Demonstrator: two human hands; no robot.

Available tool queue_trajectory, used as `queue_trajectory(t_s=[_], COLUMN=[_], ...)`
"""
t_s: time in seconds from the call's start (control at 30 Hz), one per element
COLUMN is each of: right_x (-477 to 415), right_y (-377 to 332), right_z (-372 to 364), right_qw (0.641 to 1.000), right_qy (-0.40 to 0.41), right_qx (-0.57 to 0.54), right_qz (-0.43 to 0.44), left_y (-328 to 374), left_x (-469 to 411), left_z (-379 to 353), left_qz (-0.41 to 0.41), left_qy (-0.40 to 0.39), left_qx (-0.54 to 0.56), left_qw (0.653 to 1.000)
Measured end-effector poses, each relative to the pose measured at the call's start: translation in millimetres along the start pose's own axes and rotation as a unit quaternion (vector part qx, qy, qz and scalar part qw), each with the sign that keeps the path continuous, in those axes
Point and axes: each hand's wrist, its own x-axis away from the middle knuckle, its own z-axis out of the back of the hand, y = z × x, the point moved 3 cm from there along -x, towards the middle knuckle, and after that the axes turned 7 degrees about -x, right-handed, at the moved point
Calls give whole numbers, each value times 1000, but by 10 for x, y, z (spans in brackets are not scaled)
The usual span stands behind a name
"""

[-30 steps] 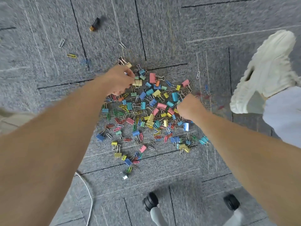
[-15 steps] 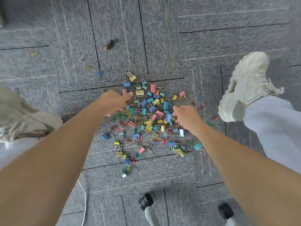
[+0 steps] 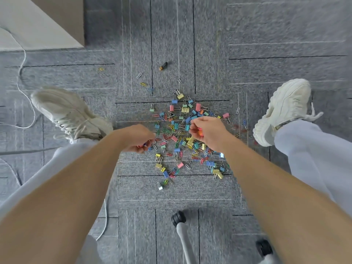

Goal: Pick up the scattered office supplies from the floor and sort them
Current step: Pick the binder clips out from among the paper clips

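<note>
Left hand (image 3: 138, 139) and right hand (image 3: 207, 133) both hold clips.
Left hand clenches small clips (image 3: 142, 145) at the pile's (image 3: 179, 130) edge; right hand grasps orange clips (image 3: 200, 132); bare carpet (image 3: 171, 197) lies behind both grips.

surface: grey carpet floor (image 3: 266, 31) | on it: heap of coloured clips (image 3: 177, 128), dark cylinder (image 3: 163, 66) (well apart), chair castor (image 3: 179, 219)

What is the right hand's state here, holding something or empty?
Holding. The right hand has its fingers curled round an orange clip, over the scattered pile on the carpet.
</note>
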Motion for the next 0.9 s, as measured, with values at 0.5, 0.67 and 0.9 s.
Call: queue_trajectory(t_s=[0.5, 0.67, 0.9], right_x=[2176, 3028, 3574], right_y=[-755, -499, 306], right_z=[-1076, -1504, -1956], right_qw=[970, 962, 954], right_qy=[-118, -174, -235], right_qx=[-211, -210, -184], right_qz=[36, 29, -27], left_y=[38, -265, -877], left_x=[2652, 3616, 4264], left_z=[-13, -160, -437], left_qz=[-115, -180, -221], left_qy=[227, 301, 389], left_qx=[190, 194, 93], left_qw=[948, 916, 890])
